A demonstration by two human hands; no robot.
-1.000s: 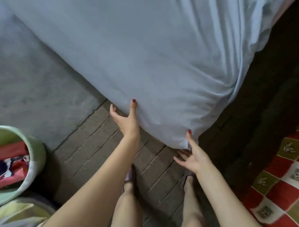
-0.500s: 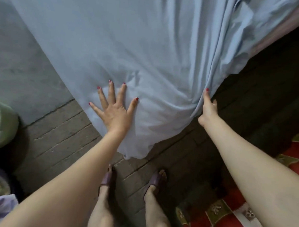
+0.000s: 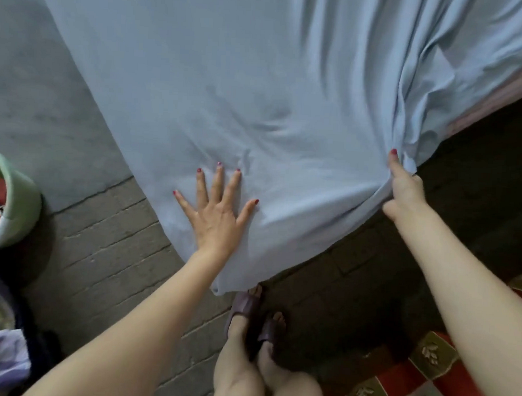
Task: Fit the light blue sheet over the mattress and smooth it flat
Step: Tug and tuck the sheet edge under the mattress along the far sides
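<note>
Light blue sheet point(image 3: 259, 78) drapes over the near corner of the mattress point(image 3: 494, 94) and fills most of the view; a pinkish strip of mattress edge shows far right where the cloth hasn't covered it. Sheet corner hangs down near the feet point(image 3: 257, 314), just above the brick floor point(image 3: 108, 251).

Left hand point(image 3: 215, 213): flat, fingers spread wide, palm pressing the sheet at the near corner, holding nothing. Right hand point(image 3: 404, 186): pinching a gathered fold of sheet at the right side of the corner, forefinger up along the cloth, other fingers curled under; can't see how much fabric is inside the grip.

Risks, as judgement:
- Deep folds bunch above the right hand. Pulling down there without spreading first likely locks the wrinkles in.
- Thin pinch could slip if tugged hard, and the corner springs back.
- Left palm only pins by friction. If it lifts while the right pulls, the whole sheet may slide right and bare the left side.
- Hanging corner may drag on the floor or get stepped on.
- Can't tell if the hem is tucked under anywhere.

Green tub point(image 3: 11, 205) of clothes sits near left, patterned mat point(image 3: 425, 384) near right; both well apart from the sheet.
</note>
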